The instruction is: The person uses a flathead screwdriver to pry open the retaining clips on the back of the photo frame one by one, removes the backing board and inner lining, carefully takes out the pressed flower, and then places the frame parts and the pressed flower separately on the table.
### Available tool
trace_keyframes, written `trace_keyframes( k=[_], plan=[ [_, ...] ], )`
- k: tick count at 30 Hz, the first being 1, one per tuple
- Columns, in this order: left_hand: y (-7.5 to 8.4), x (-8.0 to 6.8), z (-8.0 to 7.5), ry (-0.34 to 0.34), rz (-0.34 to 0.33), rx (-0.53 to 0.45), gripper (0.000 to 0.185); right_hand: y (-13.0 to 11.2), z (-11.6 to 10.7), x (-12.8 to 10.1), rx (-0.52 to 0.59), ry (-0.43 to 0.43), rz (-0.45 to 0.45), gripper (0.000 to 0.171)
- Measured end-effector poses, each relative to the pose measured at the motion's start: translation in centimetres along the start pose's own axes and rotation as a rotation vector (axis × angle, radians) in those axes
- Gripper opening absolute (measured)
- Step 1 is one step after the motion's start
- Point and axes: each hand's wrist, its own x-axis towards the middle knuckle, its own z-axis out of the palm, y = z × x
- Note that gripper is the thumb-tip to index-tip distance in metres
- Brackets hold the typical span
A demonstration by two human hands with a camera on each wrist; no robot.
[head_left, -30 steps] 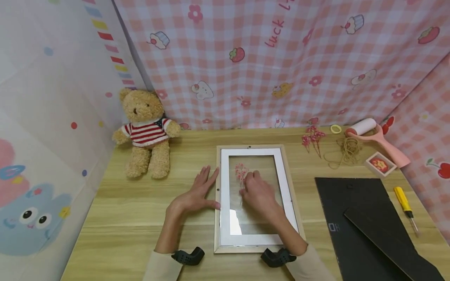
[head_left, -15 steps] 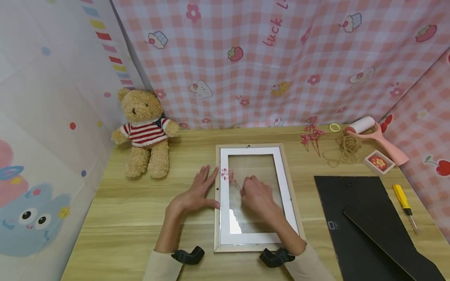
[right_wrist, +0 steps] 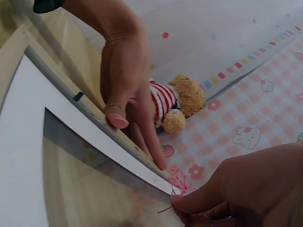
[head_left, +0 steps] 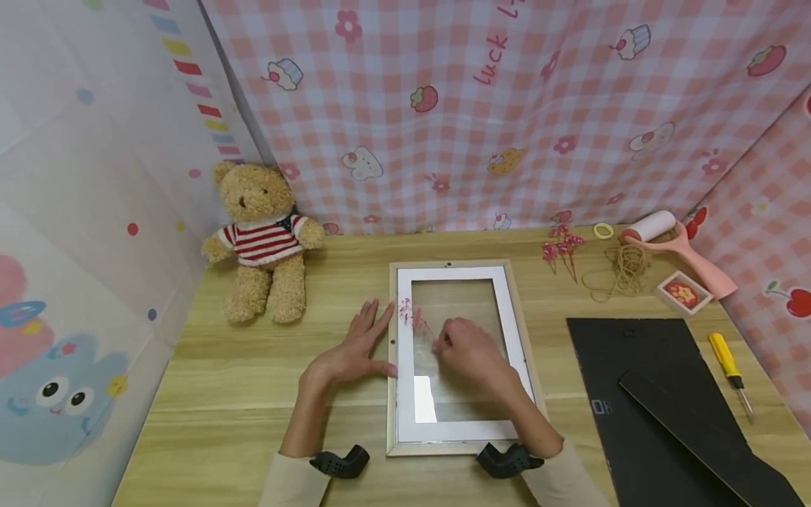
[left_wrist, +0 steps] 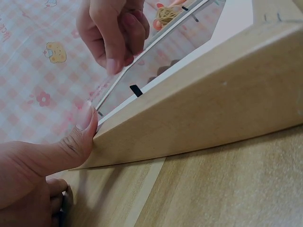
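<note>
A: What is the right hand [head_left: 472, 352] doing, there in the middle of the head view?

B: Its grip is pinching a small pink flower sprig [head_left: 412, 318] by the stem. In the right wrist view the thumb and finger are closing tight on that stem at the lower right of the frame, with the blossoms [right_wrist: 179, 182] poking up just beside the frame's inner corner.

A: And where is the sprig sitting?

B: It is lying over the upper left of the picture frame [head_left: 453, 451], across the white mat and the edge of the glass [head_left: 472, 303], left of the pinching fingers. Whether the blossoms are touching the mat, I cannot tell.

A: The left hand [head_left: 355, 352]?

B: Its grip is holding nothing. The fingers are lying straight and spread on the bench [head_left: 253, 380], pressing against the frame's left wooden rail. In the left wrist view the thumb [left_wrist: 80, 135] is bracing against the rail's corner at the left of the frame.

A: What else is showing?

B: A teddy bear [head_left: 262, 239] in a striped jumper is sitting at the upper left of the bench. At the upper right, more pink sprigs [head_left: 562, 248], a coil of twine [head_left: 624, 271] and a pink roller [head_left: 671, 246] are lying near one another. A black backing board [head_left: 640, 394] is filling the lower right, with a yellow screwdriver [head_left: 728, 370] beside it.
</note>
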Motion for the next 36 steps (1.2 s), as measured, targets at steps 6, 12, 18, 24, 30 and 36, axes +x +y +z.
trace_keyframes(
  k=[6,12,18,24,30,36],
  plan=[
    [-0.3,0.2,0.0,-0.005,-0.001,-0.013,0.127,0.5,-1.1,0.0,0.089,-0.009,0.0,0.017],
    [-0.1,0.1,-0.2,-0.007,-0.006,-0.016,0.126,1.2,-2.5,0.2,0.091,-0.004,0.028,0.02],
    [0.0,0.0,-0.1,-0.003,0.003,-0.007,0.125,3.3,-4.5,0.6,0.126,0.028,0.038,0.022],
    [-0.2,0.1,0.1,-0.005,0.031,0.006,0.125,6.5,-7.4,0.9,0.118,0.078,0.061,0.024],
    [-0.7,0.1,0.0,0.006,0.028,0.013,0.126,13.2,-9.5,4.1,0.12,0.096,0.056,0.035],
    [-0.7,0.1,0.0,0.005,0.066,-0.001,0.128,24.8,-9.6,11.0,0.086,0.127,0.087,0.053]
  ],
)
